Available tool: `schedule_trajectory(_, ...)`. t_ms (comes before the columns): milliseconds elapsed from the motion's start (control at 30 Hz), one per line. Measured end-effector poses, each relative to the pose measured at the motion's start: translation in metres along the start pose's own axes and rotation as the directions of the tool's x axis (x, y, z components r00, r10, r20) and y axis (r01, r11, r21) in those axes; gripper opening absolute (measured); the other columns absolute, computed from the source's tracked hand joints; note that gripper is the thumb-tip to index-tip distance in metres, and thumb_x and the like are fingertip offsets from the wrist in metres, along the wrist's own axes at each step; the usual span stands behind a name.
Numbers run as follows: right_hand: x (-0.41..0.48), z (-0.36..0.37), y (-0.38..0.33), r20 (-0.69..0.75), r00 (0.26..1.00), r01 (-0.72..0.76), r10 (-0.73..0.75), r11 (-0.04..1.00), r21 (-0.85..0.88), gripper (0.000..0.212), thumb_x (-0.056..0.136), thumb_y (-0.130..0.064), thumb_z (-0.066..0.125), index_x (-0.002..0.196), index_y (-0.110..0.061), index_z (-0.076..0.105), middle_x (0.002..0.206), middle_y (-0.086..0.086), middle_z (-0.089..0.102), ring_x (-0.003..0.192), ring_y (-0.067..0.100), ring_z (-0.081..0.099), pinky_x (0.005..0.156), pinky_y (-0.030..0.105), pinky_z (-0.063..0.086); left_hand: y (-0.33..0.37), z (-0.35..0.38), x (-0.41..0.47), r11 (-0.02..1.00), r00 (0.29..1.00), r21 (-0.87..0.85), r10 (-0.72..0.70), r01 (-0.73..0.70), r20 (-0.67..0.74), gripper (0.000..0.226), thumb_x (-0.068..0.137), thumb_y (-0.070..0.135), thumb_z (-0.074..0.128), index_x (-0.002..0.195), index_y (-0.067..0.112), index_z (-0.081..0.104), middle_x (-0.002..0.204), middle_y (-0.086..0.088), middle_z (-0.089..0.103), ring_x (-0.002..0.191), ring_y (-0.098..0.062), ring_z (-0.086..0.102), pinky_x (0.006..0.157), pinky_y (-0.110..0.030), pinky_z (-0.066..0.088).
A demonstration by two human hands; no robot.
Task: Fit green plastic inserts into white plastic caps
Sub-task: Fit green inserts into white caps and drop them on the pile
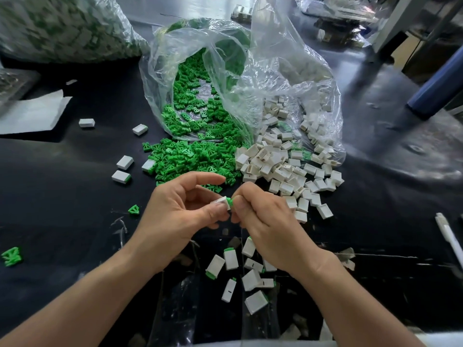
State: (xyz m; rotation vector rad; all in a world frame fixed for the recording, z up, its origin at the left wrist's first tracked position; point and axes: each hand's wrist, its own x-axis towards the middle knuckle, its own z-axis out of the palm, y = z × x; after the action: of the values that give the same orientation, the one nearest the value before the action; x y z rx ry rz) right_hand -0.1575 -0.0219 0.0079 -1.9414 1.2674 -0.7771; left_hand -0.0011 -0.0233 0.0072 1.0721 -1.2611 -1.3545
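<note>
Only the head cam here, so it's one view. The left hand (180, 209) has its grip pinched on a white cap (221, 201), thumb below and fingers curled over the top. The right hand (265, 221) has its grip closed on a green insert (231, 202), with just a nub of green poking out past the fingertips.

The bit that matters is that the insert sits immediately right of the cap, touching it or as good as. The two line up roughly left-to-right between the hands, held up over the table (75, 171) mid-frame. I think the cap's open end faces the right hand, but fingers hide most of it, so I can't swear to it. My guess is the next move is a straight push leftwards into the cap, with the right hand doing the travelling.

The cap is a small, boxy piece of matte white plastic. The insert is bright green and mostly hidden. Beyond the hands, a heap of loose inserts (190, 159) and a heap of empty caps (283, 169) spill from a clear bag (188, 58). A scatter of finished pieces (230, 259) lies nearer me.
</note>
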Motion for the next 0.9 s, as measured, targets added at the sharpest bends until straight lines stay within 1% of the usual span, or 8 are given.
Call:
schedule_trajectory(100,0.001,0.001,0.0,-0.019,0.999,0.038,-0.039,0.999,-0.03,0.024,0.097,-0.02,0.04,0.076,-0.01,0.046,0.067,0.007,0.052,0.063,0.019,0.045,0.059,0.038,0.039,0.002,0.0,0.0,1.0,1.0,-0.001,0.0,0.0,0.008,0.039,0.057,0.017,0.071,0.095,0.018,0.065,0.067,-0.008,0.069,0.061,-0.019,0.068,0.053,-0.02,0.052)
schedule_trajectory(200,0.0,-0.004,-0.001,0.048,0.99,0.143,-0.136,0.97,-0.196,0.022,0.091,-0.02,0.038,0.075,-0.008,0.047,0.064,-0.001,0.045,0.06,0.015,0.039,0.055,0.031,0.033,0.003,-0.002,-0.002,0.999,0.999,0.053,-0.01,0.008,0.039,0.047,0.055,0.016,0.072,0.101,0.021,0.063,0.066,-0.008,0.069,0.059,-0.019,0.068,0.053,-0.022,0.053)
schedule_trajectory(367,0.0,-0.008,-0.005,0.168,0.965,0.253,-0.202,0.884,-0.392,0.012,0.083,-0.006,0.045,0.073,-0.004,0.051,0.065,-0.002,0.04,0.059,0.02,0.037,0.051,0.04,0.038,0.001,-0.005,-0.006,0.98,0.996,0.197,0.017,-0.034,0.09,0.063,0.066,-0.009,0.074,0.109,0.033,0.057,0.065,-0.009,0.068,0.053,-0.017,0.064,0.052,-0.02,0.05)
schedule_trajectory(533,-0.001,-0.006,-0.006,0.249,0.942,0.316,-0.224,0.84,-0.441,0.011,0.076,0.005,0.053,0.071,-0.005,0.05,0.063,0.005,0.048,0.056,0.023,0.041,0.045,0.04,0.041,0.001,-0.005,-0.01,0.956,0.993,0.288,0.021,-0.053,0.116,0.068,0.068,-0.01,0.074,0.111,0.038,0.056,0.065,-0.005,0.069,0.053,-0.014,0.062,0.054,-0.022,0.051)
schedule_trajectory(667,0.0,-0.006,-0.004,0.106,0.977,0.208,-0.187,0.947,-0.246,0.016,0.087,-0.017,0.041,0.074,-0.01,0.049,0.063,-0.008,0.041,0.058,0.014,0.039,0.053,0.033,0.036,0.008,-0.002,-0.008,0.996,0.998,0.087,-0.008,0.003,0.062,0.056,0.058,0.009,0.073,0.109,0.025,0.059,0.066,-0.011,0.069,0.056,-0.019,0.066,0.052,-0.021,0.052)
schedule_trajectory(767,0.001,-0.009,-0.001,0.031,0.999,0.018,-0.019,0.999,0.043,0.032,0.09,-0.04,0.036,0.068,-0.02,0.048,0.062,-0.004,0.051,0.059,0.015,0.048,0.054,0.031,0.04,0.008,0.004,-0.005,0.999,0.998,-0.024,-0.035,0.037,0.048,0.051,0.056,0.011,0.071,0.105,0.02,0.06,0.065,-0.01,0.069,0.059,-0.02,0.068,0.052,-0.022,0.053)
schedule_trajectory(833,0.002,-0.011,0.001,0.012,0.992,-0.126,0.127,0.959,0.253,0.046,0.087,-0.056,0.034,0.066,-0.02,0.052,0.06,-0.003,0.056,0.055,0.012,0.052,0.051,0.024,0.041,0.007,0.007,-0.005,0.998,0.998,-0.049,-0.039,0.041,0.042,0.049,0.055,0.011,0.07,0.103,0.019,0.062,0.065,-0.007,0.069,0.059,-0.015,0.067,0.055,-0.019,0.052)
schedule_trajectory(900,0.002,-0.012,-0.001,0.101,0.966,-0.257,0.236,0.86,0.44,0.048,0.081,-0.056,0.035,0.067,-0.018,0.059,0.059,-0.002,0.061,0.052,0.009,0.053,0.047,0.017,0.038,0.006,0.009,-0.006,0.998,0.998,-0.059,-0.027,0.03,0.052,0.048,0.055,0.011,0.07,0.102,0.017,0.062,0.069,-0.006,0.07,0.064,-0.013,0.068,0.06,-0.017,0.052)
